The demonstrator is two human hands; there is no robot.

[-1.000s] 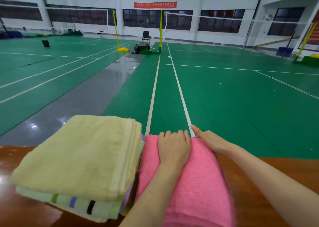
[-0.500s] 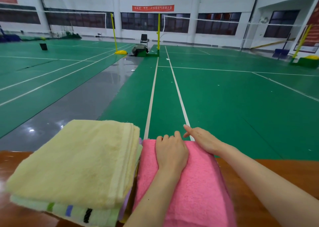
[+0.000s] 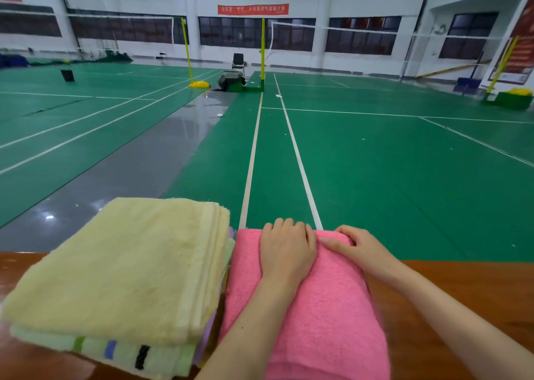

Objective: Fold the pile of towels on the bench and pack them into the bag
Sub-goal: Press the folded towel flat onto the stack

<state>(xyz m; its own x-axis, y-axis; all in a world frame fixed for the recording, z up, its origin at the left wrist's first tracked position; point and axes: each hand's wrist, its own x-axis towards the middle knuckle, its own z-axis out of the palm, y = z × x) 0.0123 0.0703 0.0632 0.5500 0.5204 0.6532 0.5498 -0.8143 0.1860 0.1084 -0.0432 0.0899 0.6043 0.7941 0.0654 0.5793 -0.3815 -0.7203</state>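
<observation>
We see a pink towel [image 3: 312, 307] folded into a thick oblong pad, its terry nap coarse and even, lying lengthwise on the brown wooden counter [image 3: 450, 290] with its far end at the counter's far edge. Both of the person's hands rest on that far end. The left hand [image 3: 286, 252] lies palm down, flat on the pink cloth, its fingers curled over the far fold; the grip there is a press rather than a pinch, and nothing is lifted. Just to the right of it, touching or nearly so, the right hand [image 3: 361, 249] has its fingers bent over the far right corner of the towel and its thumb laid along the top; whether cloth is actually pinched there we cannot tell.

Left of the left hand's grip, and just beside the pink towel, stands a stack of folded towels. Its top piece is a pale yellow towel [image 3: 124, 267], squared and smooth. Under it lies a light green towel [image 3: 95, 348] with short green, blue and black stripes on its near edge, and a sliver of lilac cloth [image 3: 208, 336] shows at the stack's right side.

Beyond the hands stretches a green court floor [image 3: 375, 177] with white lines.
</observation>
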